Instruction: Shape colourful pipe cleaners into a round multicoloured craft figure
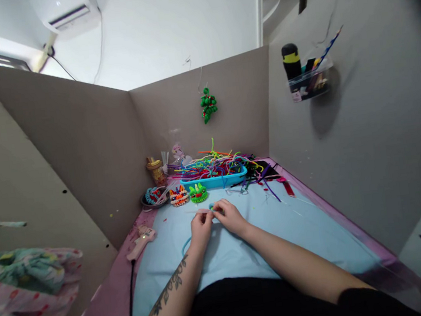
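My left hand [202, 226] and my right hand [231, 217] meet above the blue cloth, fingertips pinched together. Between them is a light blue pipe cleaner [211, 206], bent into a small loop; much of it is hidden by the fingers. A blue length [185, 246] curves out below my left wrist. Some thin pale thing [192, 212] sticks out leftward by my left fingertips, too small to name. Just beyond the hands sit a green animal-face figure [198, 194] and an orange-and-white one [179, 196], both of fuzzy pipe cleaners.
A blue tray [215, 182] heaped with coloured pipe cleaners stands at the back. Scissors [237, 191] lie before it. At left are a pink glue gun [141, 243] with a black cord and a dark bowl [148, 203]. Grey panels [208, 138] enclose the table.
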`<state>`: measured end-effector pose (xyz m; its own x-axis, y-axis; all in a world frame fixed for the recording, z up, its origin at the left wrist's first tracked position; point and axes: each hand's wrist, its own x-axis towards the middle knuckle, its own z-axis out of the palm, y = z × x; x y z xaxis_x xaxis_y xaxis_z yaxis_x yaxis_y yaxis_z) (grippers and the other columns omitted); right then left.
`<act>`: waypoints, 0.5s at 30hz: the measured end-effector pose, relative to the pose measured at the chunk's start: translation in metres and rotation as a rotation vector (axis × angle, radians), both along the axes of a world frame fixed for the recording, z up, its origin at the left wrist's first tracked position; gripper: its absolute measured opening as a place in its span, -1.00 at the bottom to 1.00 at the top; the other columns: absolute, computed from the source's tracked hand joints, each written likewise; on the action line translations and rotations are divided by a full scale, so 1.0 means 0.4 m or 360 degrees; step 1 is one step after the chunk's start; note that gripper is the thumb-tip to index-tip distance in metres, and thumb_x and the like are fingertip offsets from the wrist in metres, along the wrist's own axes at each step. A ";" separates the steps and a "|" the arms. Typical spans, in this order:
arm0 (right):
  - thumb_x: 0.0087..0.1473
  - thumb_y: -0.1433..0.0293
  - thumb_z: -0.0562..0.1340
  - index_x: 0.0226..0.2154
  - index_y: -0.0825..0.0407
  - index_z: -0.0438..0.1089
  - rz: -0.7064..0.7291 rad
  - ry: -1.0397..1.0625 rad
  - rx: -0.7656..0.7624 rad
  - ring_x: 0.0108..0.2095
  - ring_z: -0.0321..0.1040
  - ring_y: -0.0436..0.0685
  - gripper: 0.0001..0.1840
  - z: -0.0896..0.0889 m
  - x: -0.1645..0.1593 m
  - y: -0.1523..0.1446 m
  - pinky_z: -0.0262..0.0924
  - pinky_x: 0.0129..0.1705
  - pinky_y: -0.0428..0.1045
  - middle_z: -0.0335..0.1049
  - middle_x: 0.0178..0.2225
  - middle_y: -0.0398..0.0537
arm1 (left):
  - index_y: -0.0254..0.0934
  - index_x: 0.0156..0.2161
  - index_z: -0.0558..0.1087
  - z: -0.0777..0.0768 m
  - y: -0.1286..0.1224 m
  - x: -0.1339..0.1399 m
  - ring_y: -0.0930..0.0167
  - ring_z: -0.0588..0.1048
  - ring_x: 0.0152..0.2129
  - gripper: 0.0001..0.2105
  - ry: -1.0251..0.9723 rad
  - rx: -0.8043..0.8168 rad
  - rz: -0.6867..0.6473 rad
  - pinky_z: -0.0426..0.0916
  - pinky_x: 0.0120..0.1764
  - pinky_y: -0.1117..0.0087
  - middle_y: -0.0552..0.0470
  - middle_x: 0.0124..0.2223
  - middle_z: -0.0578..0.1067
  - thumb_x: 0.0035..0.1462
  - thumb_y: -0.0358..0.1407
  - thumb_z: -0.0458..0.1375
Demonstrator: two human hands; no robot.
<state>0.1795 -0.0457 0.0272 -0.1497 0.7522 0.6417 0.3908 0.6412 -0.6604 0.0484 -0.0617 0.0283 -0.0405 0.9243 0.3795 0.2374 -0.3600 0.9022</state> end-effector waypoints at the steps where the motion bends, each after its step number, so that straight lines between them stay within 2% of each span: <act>1: -0.08 0.55 0.12 -0.50 0.03 0.25 0.0002 0.0008 0.0000 -0.39 0.18 0.04 -0.89 0.001 0.000 0.000 0.09 -0.34 -0.07 0.21 -0.47 -0.15 | -0.32 -0.43 0.41 0.002 -0.001 0.000 0.46 0.39 -0.56 -0.78 0.0000 0.0008 -0.0005 0.29 -0.45 0.45 0.04 -0.49 0.44 0.00 -0.17 0.08; 8: -0.09 0.53 0.16 -0.50 0.03 0.29 0.0019 0.0031 -0.0038 -0.40 0.19 0.03 -0.92 0.010 0.000 -0.007 0.11 -0.35 -0.07 0.24 -0.45 -0.14 | -0.33 -0.42 0.41 0.004 -0.006 -0.001 0.45 0.39 -0.54 -0.78 0.0039 0.0055 0.0022 0.29 -0.42 0.44 0.00 -0.44 0.46 0.03 -0.19 0.06; 15: -0.02 0.52 0.13 -0.35 0.02 0.38 0.0097 0.0028 -0.0064 -0.32 0.25 0.05 -0.84 -0.001 -0.001 0.003 0.15 -0.25 -0.04 0.32 -0.37 -0.09 | -0.31 -0.33 0.40 0.002 -0.005 -0.003 0.41 0.43 -0.45 -0.82 0.0033 0.0098 -0.0011 0.31 -0.35 0.42 -0.01 -0.38 0.48 0.03 -0.24 0.05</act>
<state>0.1792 -0.0444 0.0266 -0.1848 0.7673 0.6140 0.3399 0.6361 -0.6927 0.0472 -0.0639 0.0291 -0.0256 0.8994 0.4365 0.2531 -0.4165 0.8732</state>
